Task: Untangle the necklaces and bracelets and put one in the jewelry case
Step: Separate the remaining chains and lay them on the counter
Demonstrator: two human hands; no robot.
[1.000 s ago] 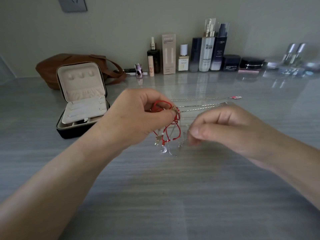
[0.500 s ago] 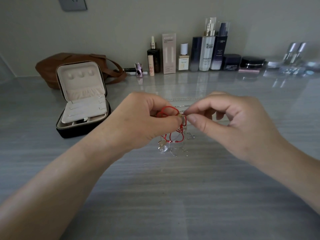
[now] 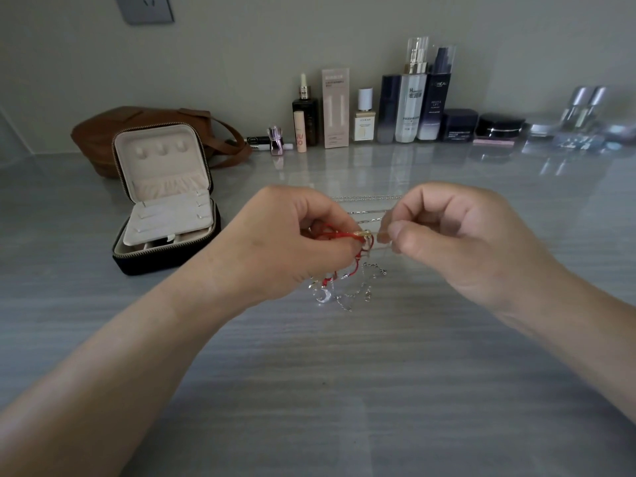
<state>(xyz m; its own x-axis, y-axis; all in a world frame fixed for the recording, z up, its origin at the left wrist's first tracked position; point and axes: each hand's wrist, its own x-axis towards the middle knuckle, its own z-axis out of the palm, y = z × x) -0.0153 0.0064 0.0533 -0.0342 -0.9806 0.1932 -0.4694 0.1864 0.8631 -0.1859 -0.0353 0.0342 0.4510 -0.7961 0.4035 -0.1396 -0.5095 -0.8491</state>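
My left hand (image 3: pixel 289 242) pinches a red cord bracelet (image 3: pixel 335 233) just above the grey table. Below the bracelet hang tangled silver chains (image 3: pixel 354 290) with a small moon charm (image 3: pixel 322 296), resting on the table. My right hand (image 3: pixel 457 239) faces the left one, its thumb and forefinger pinching a thin chain strand next to the bracelet's gold bead. Other silver chains (image 3: pixel 368 204) lie straight on the table behind my hands. The black jewelry case (image 3: pixel 165 201) stands open at the left, with a cream lining and nothing visible in it.
A brown leather bag (image 3: pixel 103 139) lies behind the case. Several cosmetic bottles and jars (image 3: pixel 406 108) line the wall at the back, with silver items (image 3: pixel 581 115) at the far right. The table (image 3: pixel 309 390) stretches bare toward me.
My right hand rose from beside the dangling chains to the bracelet's bead and took hold of a strand there. The left hand kept its hold on the red bracelet.
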